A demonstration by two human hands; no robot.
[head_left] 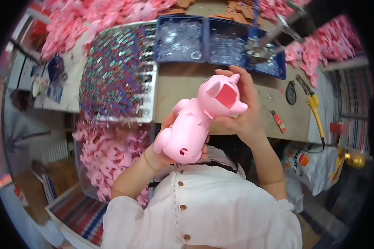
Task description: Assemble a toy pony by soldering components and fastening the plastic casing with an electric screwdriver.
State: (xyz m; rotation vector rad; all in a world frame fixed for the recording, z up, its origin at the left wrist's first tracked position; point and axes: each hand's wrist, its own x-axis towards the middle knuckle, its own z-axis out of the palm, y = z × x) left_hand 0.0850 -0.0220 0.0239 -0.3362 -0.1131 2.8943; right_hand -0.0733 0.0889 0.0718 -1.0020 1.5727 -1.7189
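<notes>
A pink plastic animal toy [190,129] with a small horn is held up before my chest. Its head, tilted to the upper right, has a large opening showing darker pink inside, and a small hole shows at the lower end of its body. My left hand [160,155] wraps the body from beneath, with most of its fingers hidden behind the toy. My right hand [246,120] grips the head from the right side, fingers curled behind it and thumb below.
On the table [176,83] stand a white tray [153,74] of small coloured parts and blue bins [180,18] of clear plastic pieces. A yellow-handled soldering iron [314,108] lies at right beside a red cutter [277,121]. A container of pink parts [112,153] sits lower left; a metal fixture [264,45] overhangs.
</notes>
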